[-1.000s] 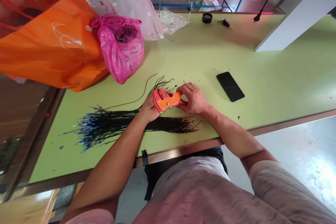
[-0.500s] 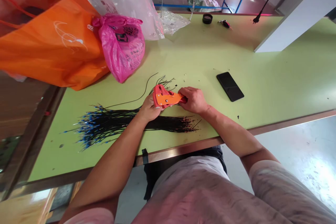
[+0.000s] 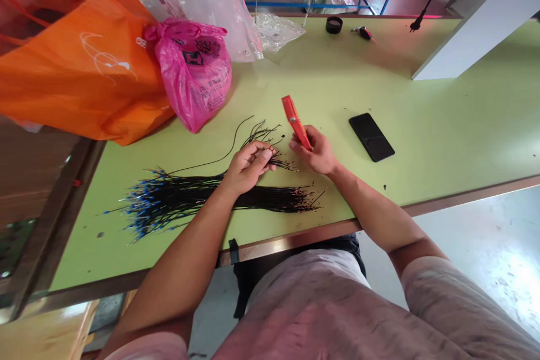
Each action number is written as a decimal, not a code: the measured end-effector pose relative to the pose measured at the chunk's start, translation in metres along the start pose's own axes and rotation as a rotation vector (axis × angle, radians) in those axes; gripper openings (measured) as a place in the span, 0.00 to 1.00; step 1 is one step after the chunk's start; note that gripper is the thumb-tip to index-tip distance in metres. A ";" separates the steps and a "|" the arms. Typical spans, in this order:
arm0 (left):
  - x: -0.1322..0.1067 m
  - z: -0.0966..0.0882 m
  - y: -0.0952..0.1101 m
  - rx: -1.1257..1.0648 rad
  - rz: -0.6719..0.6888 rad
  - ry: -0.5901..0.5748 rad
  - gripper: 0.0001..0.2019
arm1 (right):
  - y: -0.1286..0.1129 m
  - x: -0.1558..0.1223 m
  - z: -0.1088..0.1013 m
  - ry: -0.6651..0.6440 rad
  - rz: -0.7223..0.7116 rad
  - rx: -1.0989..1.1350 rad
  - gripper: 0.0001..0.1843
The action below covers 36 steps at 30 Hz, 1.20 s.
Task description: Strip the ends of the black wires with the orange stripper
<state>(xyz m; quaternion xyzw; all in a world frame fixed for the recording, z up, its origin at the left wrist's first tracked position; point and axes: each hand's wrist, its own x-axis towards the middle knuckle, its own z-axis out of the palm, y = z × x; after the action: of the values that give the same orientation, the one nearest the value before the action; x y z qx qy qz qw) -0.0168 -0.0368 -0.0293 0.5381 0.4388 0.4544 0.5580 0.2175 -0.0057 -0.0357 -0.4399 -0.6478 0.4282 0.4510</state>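
Note:
My left hand [image 3: 248, 166] is closed in a pinch on a thin black wire, whose short end shows at the fingertips. Wrapped in my right hand [image 3: 317, 152] is a red-orange wire stripper [image 3: 296, 122], its head tilted up and to the left, apart from the wire. A large bundle of black wires [image 3: 202, 194] lies under and left of my left wrist, with blue tips at its left end and copper-coloured tips at its right. A smaller group of loose black wires [image 3: 258, 132] spreads just beyond my left hand, and some copper-tipped ends poke out beside it.
A black phone [image 3: 372, 137] lies right of my right hand. At the back left stand an orange bag [image 3: 97, 67], a pink plastic bag [image 3: 196, 76] and clear plastic bags [image 3: 202, 0]. A black ring [image 3: 333, 25], keys [image 3: 363, 32] and a white post [image 3: 464, 39] are farther back.
The wire stripper has come away from my left hand, moving up and right and turning its head upward. My left fingers and the wire in them now show.

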 end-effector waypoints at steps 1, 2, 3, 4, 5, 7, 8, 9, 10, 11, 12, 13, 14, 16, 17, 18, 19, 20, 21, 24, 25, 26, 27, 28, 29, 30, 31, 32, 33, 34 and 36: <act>0.000 0.001 0.001 0.002 -0.002 -0.003 0.30 | 0.000 0.001 0.000 0.004 0.008 0.065 0.26; 0.000 0.001 0.002 0.002 -0.002 -0.006 0.30 | 0.000 0.002 0.000 -0.004 0.009 0.128 0.27; 0.000 0.002 0.003 0.002 -0.001 -0.006 0.31 | -0.001 0.002 0.000 -0.026 0.009 0.187 0.28; 0.000 0.002 0.003 0.002 0.001 -0.007 0.31 | -0.003 0.002 0.000 -0.061 0.012 0.240 0.29; 0.001 0.002 0.004 0.003 0.003 -0.008 0.31 | -0.005 0.002 0.000 -0.102 0.017 0.281 0.28; 0.001 0.002 0.004 0.008 0.013 -0.014 0.30 | -0.010 0.000 0.001 -0.182 0.020 0.316 0.27; 0.001 0.002 0.005 0.011 0.021 -0.018 0.30 | -0.012 -0.002 0.001 -0.214 0.014 0.308 0.26; 0.001 0.002 0.005 0.013 0.030 -0.021 0.30 | -0.014 -0.003 0.001 -0.238 0.005 0.289 0.25; 0.001 0.002 0.006 0.015 0.037 -0.025 0.30 | -0.016 -0.004 0.001 -0.255 -0.007 0.265 0.24; 0.002 0.002 0.006 0.019 0.041 -0.026 0.30 | -0.017 -0.005 0.002 -0.268 -0.018 0.242 0.23; 0.002 0.003 0.006 0.022 0.041 -0.027 0.30 | -0.017 -0.005 0.002 -0.274 -0.028 0.226 0.22; 0.002 0.003 0.005 0.027 0.037 -0.029 0.31 | -0.017 -0.006 0.003 -0.276 -0.036 0.216 0.21; 0.002 0.003 0.004 0.032 0.032 -0.031 0.31 | -0.017 -0.007 0.003 -0.275 -0.047 0.208 0.20; 0.003 0.002 0.002 0.044 0.023 -0.034 0.32 | -0.017 -0.008 0.005 -0.254 -0.070 0.179 0.18; 0.003 0.002 0.001 0.049 0.022 -0.035 0.32 | -0.016 -0.008 0.006 -0.235 -0.079 0.155 0.17; 0.003 0.002 0.000 0.053 0.022 -0.036 0.32 | -0.016 -0.009 0.007 -0.213 -0.087 0.125 0.16; 0.003 0.002 -0.001 0.056 0.022 -0.036 0.32 | -0.016 -0.009 0.007 -0.191 -0.092 0.091 0.15; 0.004 0.002 -0.002 0.058 0.022 -0.035 0.32 | -0.016 -0.010 0.008 -0.169 -0.096 0.058 0.15; 0.004 0.002 -0.003 0.062 0.022 -0.033 0.32 | -0.016 -0.010 0.008 -0.153 -0.099 0.028 0.15; 0.004 0.003 -0.003 0.083 0.031 -0.032 0.30 | -0.016 -0.010 0.007 -0.125 -0.110 -0.036 0.14; 0.004 0.003 -0.003 0.094 0.036 -0.036 0.30 | -0.016 -0.010 0.007 -0.125 -0.115 -0.053 0.14; 0.004 0.003 -0.003 0.106 0.041 -0.039 0.29 | -0.016 -0.010 0.006 -0.128 -0.122 -0.067 0.14; 0.004 0.003 -0.003 0.115 0.046 -0.037 0.28 | -0.016 -0.010 0.006 -0.131 -0.130 -0.079 0.14; 0.004 0.004 -0.004 0.123 0.049 -0.033 0.27 | -0.016 -0.010 0.005 -0.135 -0.136 -0.088 0.15; 0.004 0.004 -0.004 0.129 0.054 -0.026 0.26 | -0.017 -0.009 0.005 -0.137 -0.141 -0.093 0.15; 0.004 0.004 -0.004 0.133 0.059 -0.019 0.25 | -0.018 -0.010 0.005 -0.132 -0.145 -0.095 0.15; 0.004 0.005 -0.004 0.136 0.064 -0.015 0.24 | -0.018 -0.010 0.005 -0.125 -0.148 -0.095 0.14; 0.005 0.005 -0.005 0.136 0.068 -0.017 0.22 | -0.019 -0.010 0.005 -0.113 -0.149 -0.095 0.14; 0.005 0.006 -0.005 0.135 0.070 -0.025 0.21 | -0.020 -0.010 0.005 -0.103 -0.149 -0.096 0.14; 0.005 0.006 -0.005 0.131 0.072 -0.033 0.20 | -0.021 -0.011 0.005 -0.094 -0.150 -0.098 0.13; 0.005 0.007 -0.005 0.117 0.078 -0.044 0.19 | -0.022 -0.011 0.006 -0.100 -0.153 -0.094 0.13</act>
<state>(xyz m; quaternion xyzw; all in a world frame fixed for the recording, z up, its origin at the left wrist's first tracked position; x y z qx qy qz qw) -0.0092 -0.0331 -0.0340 0.5963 0.4310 0.4374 0.5171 0.2105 -0.0225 -0.0185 -0.3880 -0.7206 0.3832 0.4282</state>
